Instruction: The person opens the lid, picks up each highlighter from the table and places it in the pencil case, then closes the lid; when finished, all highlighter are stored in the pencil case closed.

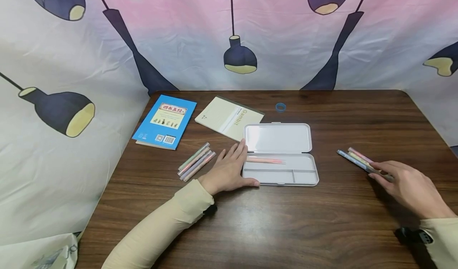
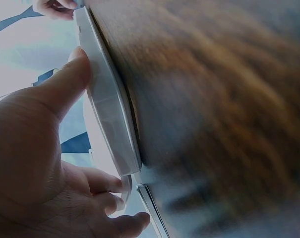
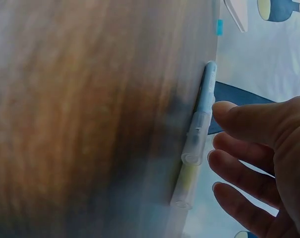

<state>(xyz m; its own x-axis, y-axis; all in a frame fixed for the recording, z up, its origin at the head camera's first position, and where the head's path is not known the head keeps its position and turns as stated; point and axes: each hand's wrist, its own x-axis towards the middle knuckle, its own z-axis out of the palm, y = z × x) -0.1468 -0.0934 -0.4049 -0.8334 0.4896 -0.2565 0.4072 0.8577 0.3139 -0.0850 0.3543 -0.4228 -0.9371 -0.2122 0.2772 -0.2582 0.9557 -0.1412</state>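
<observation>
A white pencil case [image 1: 280, 177] lies with its lid [image 1: 278, 137] turned back, a pinkish pen [image 1: 266, 160] in its long rear compartment. My left hand [image 1: 230, 169] rests against the case's left end, fingers spread and thumb along the front edge. In the left wrist view that thumb touches the white side wall [image 2: 109, 99]. Over at the right, my right hand [image 1: 411, 185] reaches over a small group of pens, with thumb and index finger at their near end. Among them are a blue pen [image 1: 352, 160] and a pink one [image 1: 359, 154]. In the right wrist view the thumb meets the blue pen [image 3: 207, 89]; the other fingers are spread.
Several capped pens [image 1: 196, 162] lie side by side left of my left hand. Behind are a blue book [image 1: 164, 121], a cream notebook [image 1: 225, 117] partly under the case lid, and a blue ring [image 1: 280, 107]. A printed curtain hangs behind the wooden table [image 1: 286, 225].
</observation>
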